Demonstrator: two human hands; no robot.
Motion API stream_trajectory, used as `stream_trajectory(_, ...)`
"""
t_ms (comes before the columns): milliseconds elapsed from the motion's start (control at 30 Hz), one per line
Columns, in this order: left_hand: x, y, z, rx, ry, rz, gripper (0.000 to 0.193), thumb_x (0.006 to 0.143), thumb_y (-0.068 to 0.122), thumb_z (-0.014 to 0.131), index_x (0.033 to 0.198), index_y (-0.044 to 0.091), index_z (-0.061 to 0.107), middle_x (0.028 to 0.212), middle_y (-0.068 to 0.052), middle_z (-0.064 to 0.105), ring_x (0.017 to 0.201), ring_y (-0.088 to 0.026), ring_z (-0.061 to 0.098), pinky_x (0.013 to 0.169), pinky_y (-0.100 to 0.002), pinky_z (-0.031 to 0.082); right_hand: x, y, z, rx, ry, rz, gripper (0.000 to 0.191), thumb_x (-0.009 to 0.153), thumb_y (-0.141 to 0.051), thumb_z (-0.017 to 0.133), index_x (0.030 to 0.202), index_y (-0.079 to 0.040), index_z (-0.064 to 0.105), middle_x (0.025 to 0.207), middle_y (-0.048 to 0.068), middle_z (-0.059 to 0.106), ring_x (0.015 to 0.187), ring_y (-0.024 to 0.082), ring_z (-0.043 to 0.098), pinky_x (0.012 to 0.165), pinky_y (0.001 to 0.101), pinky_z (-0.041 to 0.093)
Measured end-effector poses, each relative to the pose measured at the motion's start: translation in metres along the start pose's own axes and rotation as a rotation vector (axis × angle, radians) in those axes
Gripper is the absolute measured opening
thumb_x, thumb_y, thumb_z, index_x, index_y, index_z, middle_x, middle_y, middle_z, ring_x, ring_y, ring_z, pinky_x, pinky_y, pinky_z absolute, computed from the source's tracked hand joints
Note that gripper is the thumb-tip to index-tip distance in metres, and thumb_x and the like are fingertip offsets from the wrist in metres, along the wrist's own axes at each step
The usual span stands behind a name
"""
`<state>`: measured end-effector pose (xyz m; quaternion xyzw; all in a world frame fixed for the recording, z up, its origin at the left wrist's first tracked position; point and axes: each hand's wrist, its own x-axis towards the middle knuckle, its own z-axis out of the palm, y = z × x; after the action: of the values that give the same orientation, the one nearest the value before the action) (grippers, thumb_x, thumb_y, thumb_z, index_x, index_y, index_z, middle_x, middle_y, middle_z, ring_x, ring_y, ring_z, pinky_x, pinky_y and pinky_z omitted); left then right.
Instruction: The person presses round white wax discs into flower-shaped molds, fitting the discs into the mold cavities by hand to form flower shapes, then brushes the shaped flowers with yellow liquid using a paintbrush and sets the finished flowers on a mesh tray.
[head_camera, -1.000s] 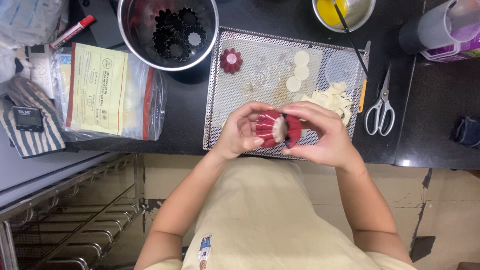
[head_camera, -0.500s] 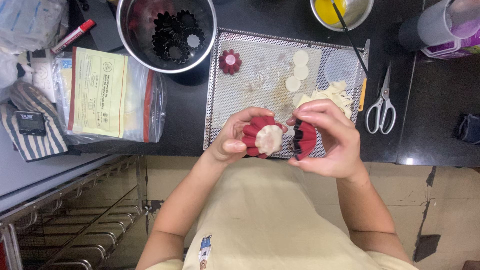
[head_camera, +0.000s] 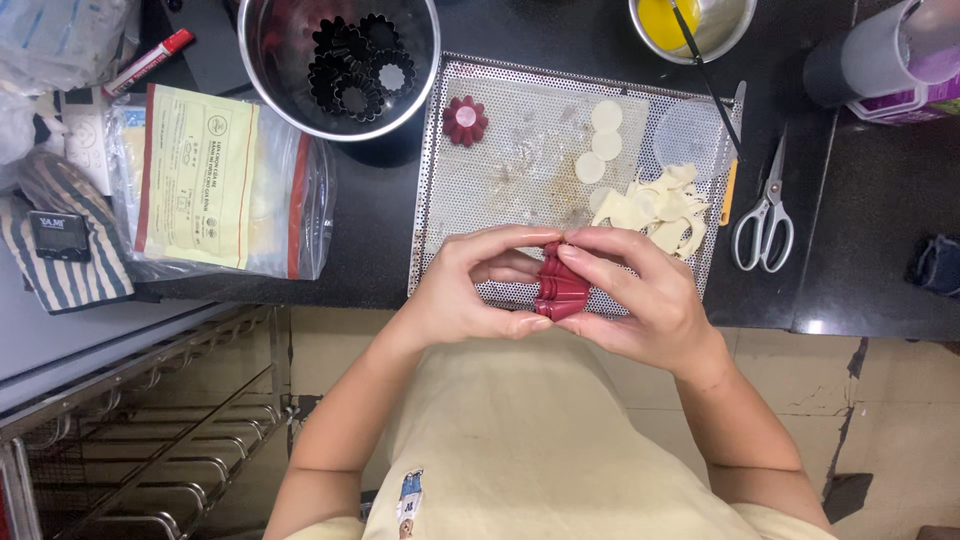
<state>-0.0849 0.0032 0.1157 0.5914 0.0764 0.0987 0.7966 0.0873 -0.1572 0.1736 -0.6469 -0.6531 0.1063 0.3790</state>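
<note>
Both hands press together on red fluted tart moulds (head_camera: 562, 285) held on edge over the near edge of a perforated metal tray (head_camera: 520, 190). My left hand (head_camera: 470, 285) grips them from the left, my right hand (head_camera: 640, 295) from the right. One filled red mould (head_camera: 465, 120) sits at the tray's far left corner. Round dough discs (head_camera: 603, 140) and a pile of dough scraps (head_camera: 660, 205) lie on the tray's right half.
A steel bowl (head_camera: 270, 70) with several dark fluted moulds stands beyond the tray. A bowl of yellow liquid with a brush (head_camera: 690, 25), scissors (head_camera: 765, 205), a bagged packet (head_camera: 215, 185), a striped cloth (head_camera: 60, 245) and a red marker (head_camera: 150, 60) lie on the black counter. A wire rack (head_camera: 130, 420) is lower left.
The two moulds were held apart, one in each hand with dough showing in the left one; now both hands have brought them together and squeeze them edge-on.
</note>
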Motion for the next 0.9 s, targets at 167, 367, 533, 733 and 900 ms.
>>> stream_trajectory(167,-0.001,-0.006,0.001,-0.043,-0.011,0.008,0.079,0.073,0.007,0.091,0.144,0.002,0.056,0.145,-0.017,0.06,0.12,-0.025,0.071,0.104,-0.039,0.061,-0.009,0.007,0.003,-0.004,-0.006,-0.028,0.066,0.066,-0.023,0.092,0.124,-0.003,0.066,0.124,0.017,0.065,0.108,0.032,0.07,0.088,0.0389,0.06)
stream_trajectory(367,-0.006,-0.059,-0.004,-0.221,-0.021,-0.054,0.076,0.077,0.007,0.088,0.144,-0.001,0.054,0.142,-0.019,0.061,0.117,-0.025,0.071,0.099,-0.039,0.061,-0.024,0.02,0.024,0.063,-0.053,0.112,0.07,0.065,-0.027,0.093,0.125,-0.002,0.067,0.121,0.016,0.067,0.105,0.028,0.069,0.086,0.0376,0.059)
stream_trajectory(533,0.008,-0.124,-0.018,-0.439,0.13,-0.152,0.064,0.092,0.013,0.076,0.145,-0.004,0.046,0.131,-0.017,0.064,0.115,-0.02,0.067,0.099,-0.035,0.057,-0.016,0.058,0.068,0.087,-0.111,0.233,0.065,0.072,-0.023,0.089,0.129,-0.002,0.066,0.127,0.016,0.067,0.112,0.029,0.069,0.092,0.0377,0.057)
stream_trajectory(733,0.012,-0.158,-0.039,-0.56,0.297,-0.252,0.046,0.099,0.018,0.068,0.133,-0.003,0.047,0.122,-0.019,0.067,0.109,-0.022,0.068,0.093,-0.036,0.057,0.001,0.106,0.114,0.242,-0.188,0.249,0.054,0.075,-0.021,0.088,0.122,-0.005,0.069,0.124,0.014,0.071,0.108,0.028,0.072,0.093,0.0343,0.058)
stream_trajectory(900,0.047,-0.146,-0.046,-0.555,0.429,-0.326,0.057,0.099,0.033,0.065,0.139,-0.002,0.045,0.123,-0.013,0.064,0.105,-0.019,0.067,0.091,-0.034,0.058,0.034,0.142,0.125,0.466,-0.212,0.499,0.051,0.073,-0.023,0.085,0.12,-0.008,0.07,0.115,0.01,0.074,0.101,0.023,0.074,0.087,0.0308,0.061)
